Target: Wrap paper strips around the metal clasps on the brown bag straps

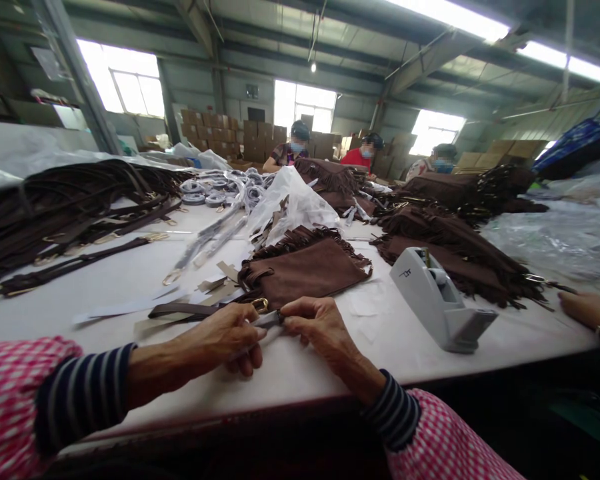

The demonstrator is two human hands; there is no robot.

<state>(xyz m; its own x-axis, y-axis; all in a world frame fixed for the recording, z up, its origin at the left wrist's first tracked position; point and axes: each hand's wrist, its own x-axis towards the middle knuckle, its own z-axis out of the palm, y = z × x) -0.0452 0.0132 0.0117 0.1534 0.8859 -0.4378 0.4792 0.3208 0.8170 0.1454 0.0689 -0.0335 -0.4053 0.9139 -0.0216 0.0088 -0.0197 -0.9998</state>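
Note:
My left hand [235,333] is closed, its thumb and fingers pinching one end of a short greyish strip [269,320]. At the strip's other, darker end, my right hand [323,327] pinches with thumb and forefinger. Exactly what the strip wraps is too small to tell. Just beyond the fingers lies a brown fringed bag [313,270], flat on the white table [280,380]. A gold buckle [260,305] shows above my left fingers, and a dark brown strap [185,310] runs leftward from near it. Cut paper strips [130,308] lie under and beside the strap.
A grey tape dispenser [437,300] stands to the right. Brown fringed bags [445,253] are piled behind it. Dark straps [70,207] are heaped left, near wrapped grey coils [215,190] and clear plastic [293,207]. Another person's hand [583,310] is at far right; several people sit opposite.

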